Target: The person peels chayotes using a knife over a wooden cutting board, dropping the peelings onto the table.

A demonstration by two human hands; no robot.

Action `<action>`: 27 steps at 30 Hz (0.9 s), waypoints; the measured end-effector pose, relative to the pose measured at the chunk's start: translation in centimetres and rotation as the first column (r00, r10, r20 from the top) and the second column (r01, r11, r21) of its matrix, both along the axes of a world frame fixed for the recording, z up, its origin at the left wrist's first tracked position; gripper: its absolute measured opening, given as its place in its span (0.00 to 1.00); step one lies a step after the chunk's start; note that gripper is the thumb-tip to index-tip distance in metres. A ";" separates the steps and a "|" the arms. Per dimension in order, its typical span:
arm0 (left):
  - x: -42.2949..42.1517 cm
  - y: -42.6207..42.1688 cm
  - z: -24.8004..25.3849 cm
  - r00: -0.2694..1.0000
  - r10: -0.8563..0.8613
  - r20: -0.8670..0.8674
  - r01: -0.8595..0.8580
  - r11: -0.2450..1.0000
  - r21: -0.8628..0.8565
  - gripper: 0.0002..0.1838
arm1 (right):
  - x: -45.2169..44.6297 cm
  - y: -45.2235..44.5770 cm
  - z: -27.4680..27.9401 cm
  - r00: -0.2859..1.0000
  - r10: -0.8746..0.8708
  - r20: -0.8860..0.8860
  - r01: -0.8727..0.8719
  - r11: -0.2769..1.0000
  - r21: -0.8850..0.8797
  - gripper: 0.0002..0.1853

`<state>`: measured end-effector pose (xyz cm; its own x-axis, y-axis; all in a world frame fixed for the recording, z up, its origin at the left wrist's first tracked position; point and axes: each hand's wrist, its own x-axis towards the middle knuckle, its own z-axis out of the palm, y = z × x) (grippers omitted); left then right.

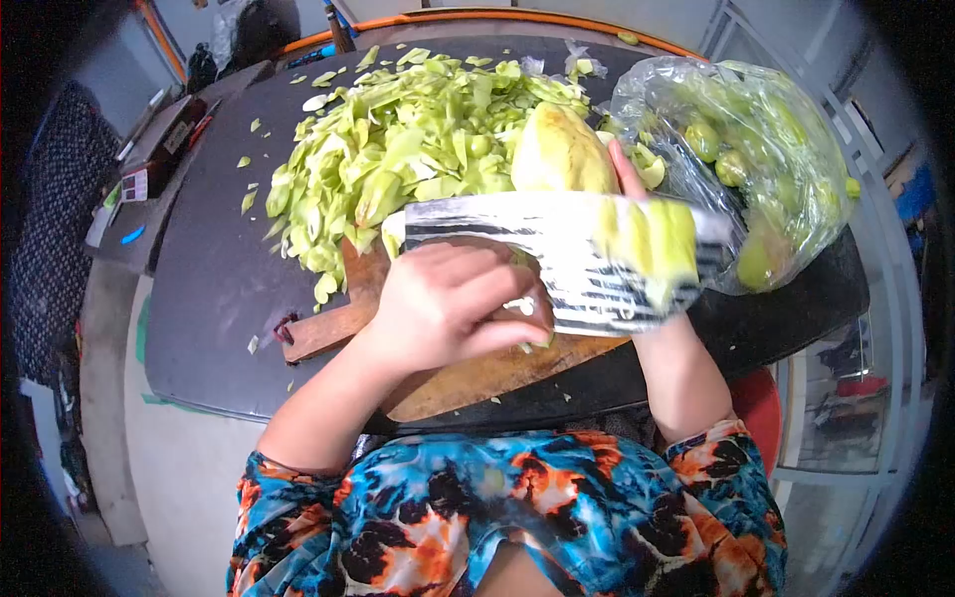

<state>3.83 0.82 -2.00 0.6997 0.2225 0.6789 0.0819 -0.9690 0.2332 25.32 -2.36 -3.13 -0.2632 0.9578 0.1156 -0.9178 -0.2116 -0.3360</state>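
My left hand (463, 303) is closed in a fist around the handle of a wide cleaver (557, 234). Its broad blade is smeared by motion, and pale green slices (652, 244) cling to its right part. Behind the blade, my right hand (629, 171) holds a large peeled fruit (562, 149), pale yellow-green like a green mango. Most of that hand's fingers are hidden by the blade. Below both hands lies a wooden cutting board (497, 383) with its handle toward the left. A big heap of green slices and shavings (418, 139) spreads just beyond the board.
A clear plastic bag (786, 129) with several green fruits stands on the right of the dark table (209, 289). Loose scraps lie around the heap. A red stool or tub (761, 413) shows beneath the right edge, and a cluttered ledge (149, 189) runs along the left.
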 end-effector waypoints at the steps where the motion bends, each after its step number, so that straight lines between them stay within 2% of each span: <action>1: 0.3 -0.2 -0.2 1.000 -0.019 0.000 0.019 0.999 0.045 0.19 | 0.1 -0.3 0.1 0.998 0.066 0.001 -0.066 0.998 -0.004 0.30; 7: 0.3 -0.1 -0.3 1.000 -0.003 -0.021 0.005 0.998 0.063 0.21 | -0.6 -0.2 -0.4 0.989 -0.110 0.094 0.113 0.993 -0.030 0.34; 11: 0.0 -0.5 -0.1 0.993 -0.014 -0.119 0.019 0.999 0.041 0.26 | -1.1 -0.4 0.5 0.985 -0.079 0.154 0.090 0.994 -0.062 0.36; 13: 0.1 -0.5 -0.2 0.996 -0.038 -0.084 0.042 0.998 0.049 0.27 | -1.5 -0.4 0.5 0.979 -0.118 0.165 0.133 0.988 -0.080 0.36; 16: 0.1 -0.5 -0.4 0.997 -0.045 -0.068 0.049 0.997 0.063 0.27 | -1.2 -0.5 0.4 0.995 -0.016 0.102 0.019 1.000 -0.023 0.35; 20: 0.0 -0.6 -0.1 0.997 -0.036 -0.063 0.040 0.996 0.076 0.27 | -1.2 -0.4 0.1 0.992 -0.038 0.120 0.041 0.999 -0.021 0.35; 23: 0.3 -0.6 0.0 0.999 -0.009 -0.052 0.013 0.996 0.084 0.21 | -1.3 -0.1 -0.2 0.986 -0.079 0.147 0.092 0.992 -0.087 0.34; 25: 0.4 -0.6 -0.2 0.999 -0.008 -0.043 0.011 0.997 0.083 0.20 | -1.4 0.1 -0.3 0.975 -0.133 0.178 0.156 0.981 -0.118 0.33; 27: 0.4 -0.5 -0.3 1.000 -0.016 -0.024 0.018 0.997 0.079 0.20 | -0.7 0.8 -1.4 0.977 -0.101 0.190 0.111 0.993 -0.044 0.32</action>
